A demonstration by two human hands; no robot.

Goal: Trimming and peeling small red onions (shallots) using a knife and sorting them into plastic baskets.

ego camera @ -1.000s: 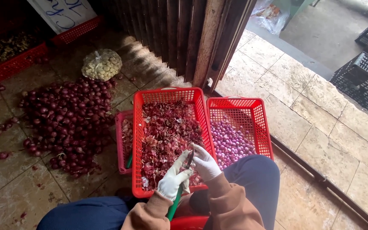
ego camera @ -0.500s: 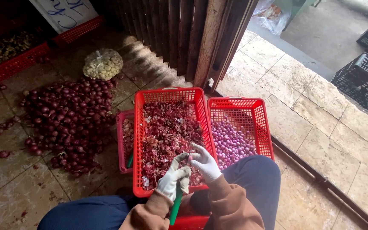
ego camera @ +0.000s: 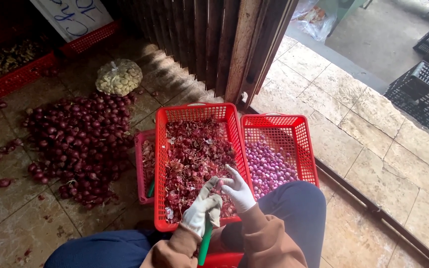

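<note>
A tall red basket [ego camera: 197, 164] stands in the near middle of the scene, filled with dry reddish onion skins [ego camera: 189, 159]. Just to its right, touching it, a second red basket [ego camera: 280, 149] holds peeled pale purple shallots [ego camera: 269, 166]. A lower red tray [ego camera: 145, 166] shows at the left side of the tall basket, mostly hidden, with a few skins in it. Far left, another red crate [ego camera: 18, 77] carries brownish pieces. A black crate [ego camera: 423, 92] sits far right, outside.

The floor [ego camera: 16, 218] is worn tile with a wide heap of unpeeled red shallots [ego camera: 73, 144] spread over it at the left, and a net bag of garlic [ego camera: 119, 77] beyond the heap. Dark slatted doors [ego camera: 199, 39] close the far side; paler paving [ego camera: 368, 149] runs off to the right.

Both hands wear white gloves and meet over the near edge of the tall basket. The left hand [ego camera: 202, 208] has its fingers wrapped round a green-handled knife [ego camera: 205, 243]. The right hand [ego camera: 238, 191] pinches something small at the left hand's fingertips, the index finger raised; the piece itself is too hidden to tell.
</note>
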